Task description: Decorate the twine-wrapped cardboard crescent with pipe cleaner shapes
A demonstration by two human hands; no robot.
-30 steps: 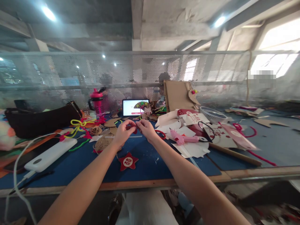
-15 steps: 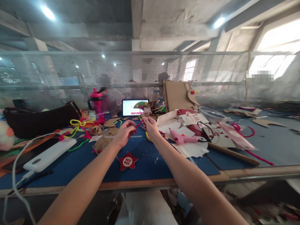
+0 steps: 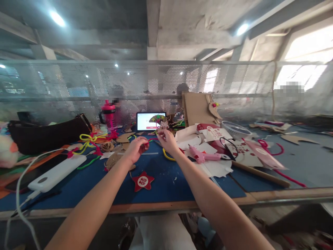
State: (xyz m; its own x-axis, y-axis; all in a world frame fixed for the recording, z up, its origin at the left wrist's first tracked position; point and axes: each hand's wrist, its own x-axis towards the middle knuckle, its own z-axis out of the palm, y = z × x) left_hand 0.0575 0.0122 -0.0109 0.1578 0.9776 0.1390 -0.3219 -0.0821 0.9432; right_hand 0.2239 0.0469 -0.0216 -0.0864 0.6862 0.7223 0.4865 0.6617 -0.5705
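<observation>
Seen from beside the person, with twelve o'clock straight ahead of them, both bare hands worked over the blue-topped desk [image 3: 182, 189]. A thin red pipe cleaner [image 3: 152, 140] stretched between the hands at about twelve o'clock, well above the desk. The left hand [image 3: 135, 149] had its fingers [image 3: 142, 143] curled closed on the near end. The right hand [image 3: 165, 141] had its fingers [image 3: 159, 135] drawn narrow at the far end, though I could not tell whether they gripped it.

A yellow pipe cleaner [image 3: 166, 156] curved on the desk just below the right hand. A red felt star [image 3: 143, 181] lay nearer the person, below and between the hands. Coiled jute twine [image 3: 113, 160] sat at ten o'clock, just beside the left hand, with a yellow pipe-cleaner bow [image 3: 90, 140] beyond it. A white power bank [image 3: 57, 173] lay at nine o'clock. A pink glue gun [image 3: 201, 155] rested among paper scraps at two o'clock, and a lit tablet [image 3: 151, 121] stood at twelve o'clock, beside a pink bottle [image 3: 108, 116].
</observation>
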